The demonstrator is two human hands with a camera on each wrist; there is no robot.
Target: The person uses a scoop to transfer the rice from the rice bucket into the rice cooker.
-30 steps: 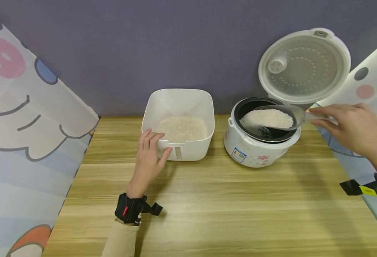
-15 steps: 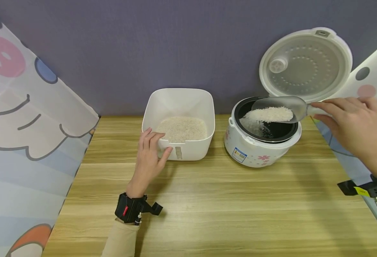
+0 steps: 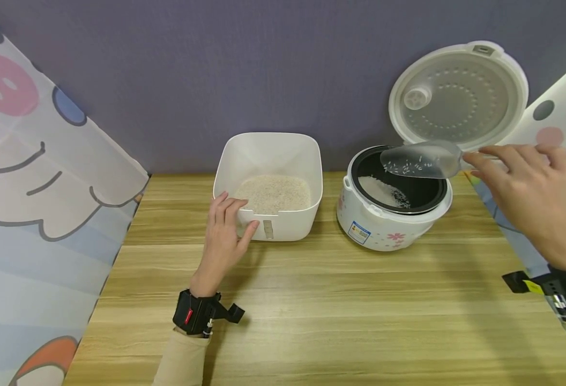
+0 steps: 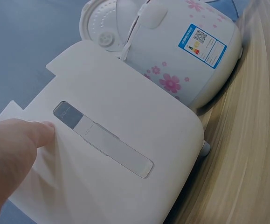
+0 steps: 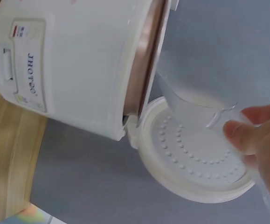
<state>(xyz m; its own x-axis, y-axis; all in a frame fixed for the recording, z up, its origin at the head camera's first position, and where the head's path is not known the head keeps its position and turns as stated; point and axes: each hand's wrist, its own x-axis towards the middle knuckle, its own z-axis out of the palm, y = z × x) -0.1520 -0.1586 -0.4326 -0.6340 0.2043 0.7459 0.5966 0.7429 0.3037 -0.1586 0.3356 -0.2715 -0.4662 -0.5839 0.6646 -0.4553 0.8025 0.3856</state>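
Note:
My right hand holds the handle of a clear plastic scoop tilted over the rice cooker. Only scattered grains cling to the scoop. White rice lies in the black inner pot, partly hidden by the scoop. With my left hand I grip the near rim of a white rice bin, fingers over the edge and thumb on the front wall. Rice covers the bin's floor. In the left wrist view the thumb presses beside the bin's narrow window.
The cooker's lid stands raised at the back right, close behind the scoop. A grey-purple wall rises behind both containers. Cartoon-printed sheets hang at both sides of the wooden table.
The scoop has tipped over, and its heap of rice has slid into the cooker's pot. My right wrist has turned and shifted slightly left. The left hand and bin have stayed still.

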